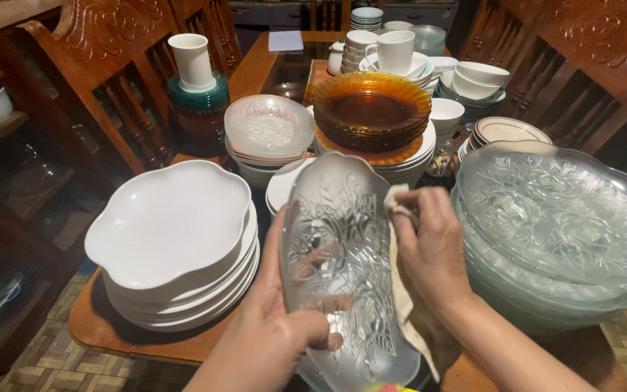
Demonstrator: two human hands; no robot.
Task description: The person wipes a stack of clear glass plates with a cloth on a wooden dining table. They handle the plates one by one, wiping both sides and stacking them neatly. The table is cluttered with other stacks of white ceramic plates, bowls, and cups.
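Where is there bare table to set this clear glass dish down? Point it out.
Little room. A bare strip of the wooden table shows at the near left edge, below the stack of white scalloped bowls. A dark patch lies far back beside the white mug. The middle, around the amber glass plates, is packed.

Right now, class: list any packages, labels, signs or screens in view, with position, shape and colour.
None can be made out: only dishes on the wooden table.
Patterned clear glass dish: centre, held by the left hand.
Beige cloth: pressed on it by the right hand.
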